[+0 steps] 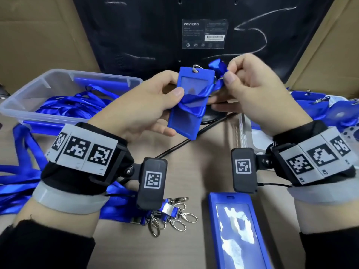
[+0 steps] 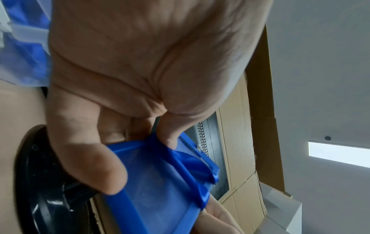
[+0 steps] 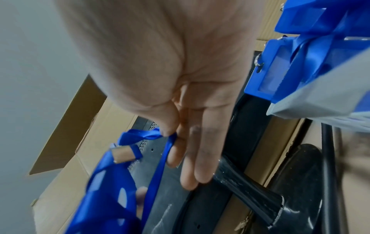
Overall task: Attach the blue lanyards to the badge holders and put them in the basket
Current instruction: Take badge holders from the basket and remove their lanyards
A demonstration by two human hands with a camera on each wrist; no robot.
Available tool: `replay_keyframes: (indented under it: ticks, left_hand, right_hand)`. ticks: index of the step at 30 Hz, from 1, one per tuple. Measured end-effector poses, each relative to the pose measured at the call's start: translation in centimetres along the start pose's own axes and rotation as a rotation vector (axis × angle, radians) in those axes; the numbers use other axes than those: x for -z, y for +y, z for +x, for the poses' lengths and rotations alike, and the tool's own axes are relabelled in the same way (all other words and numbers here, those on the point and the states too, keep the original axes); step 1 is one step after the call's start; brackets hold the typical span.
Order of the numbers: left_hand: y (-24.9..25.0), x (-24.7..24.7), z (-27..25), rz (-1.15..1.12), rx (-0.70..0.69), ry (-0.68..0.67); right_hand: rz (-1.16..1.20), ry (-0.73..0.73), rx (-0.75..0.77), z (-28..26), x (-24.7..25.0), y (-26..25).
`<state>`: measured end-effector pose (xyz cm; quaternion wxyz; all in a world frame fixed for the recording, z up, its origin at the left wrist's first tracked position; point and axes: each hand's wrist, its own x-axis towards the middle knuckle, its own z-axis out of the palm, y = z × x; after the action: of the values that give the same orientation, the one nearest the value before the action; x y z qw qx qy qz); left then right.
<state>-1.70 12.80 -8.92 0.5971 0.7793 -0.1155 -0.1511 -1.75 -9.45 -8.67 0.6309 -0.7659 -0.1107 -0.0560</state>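
My left hand point(image 1: 155, 105) holds a blue badge holder point(image 1: 191, 85) upright over the table, thumb pressed on its clear window where a blue lanyard point(image 1: 194, 105) is wrapped round it. A metal clip point(image 1: 196, 67) hangs in the holder's top slot. My right hand point(image 1: 250, 84) pinches the lanyard's loose end point(image 1: 217, 65) between thumb and forefinger just right of the holder's top. In the left wrist view the thumb and fingers point(image 2: 96, 166) clamp the holder point(image 2: 160, 197). The right wrist view shows the strap point(image 3: 158, 159) pinched at the fingertips point(image 3: 172, 137).
A clear plastic bin point(image 1: 38, 86) with loose blue lanyards stands at the left. More lanyards with metal clips point(image 1: 172, 216) lie near the front. A spare badge holder point(image 1: 237, 230) lies front right. A white basket point(image 1: 246, 133) with finished badges sits at the right. A black monitor back point(image 1: 194, 26) stands behind.
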Motion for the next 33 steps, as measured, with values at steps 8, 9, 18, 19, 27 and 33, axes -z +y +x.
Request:
replay_keyframes:
  ticks: [8, 9, 18, 19, 27, 33]
  left_hand:
    - [-0.2, 1.4, -0.3, 0.166, -0.021, 0.148]
    - [-0.2, 1.8, -0.3, 0.161, -0.002, 0.159]
    - [0.3, 3.2, -0.6, 0.045, -0.043, 0.243]
    - [0.3, 3.3, -0.6, 0.063, -0.052, 0.241]
    - [1.0, 2.7, -1.2, 0.178, -0.157, 0.024]
    - [1.3, 2.3, -1.6, 0.195, -0.244, -0.068]
  right_hand:
    - [0.072, 0.201, 0.219, -0.2, 2.3, -1.1]
    - [0.038, 0.248, 0.25, -0.2, 2.7, -1.1]
    - [-0.241, 0.529, 0.125, 0.2, 3.6, -0.1]
    - [-0.19, 0.494, 0.096, 0.0, 3.4, -0.2]
    - [-0.276, 0.019, 0.086, -0.4, 1.4, -0.9]
    - [-0.295, -0.436, 0.02, -1.2, 0.1, -1.2]
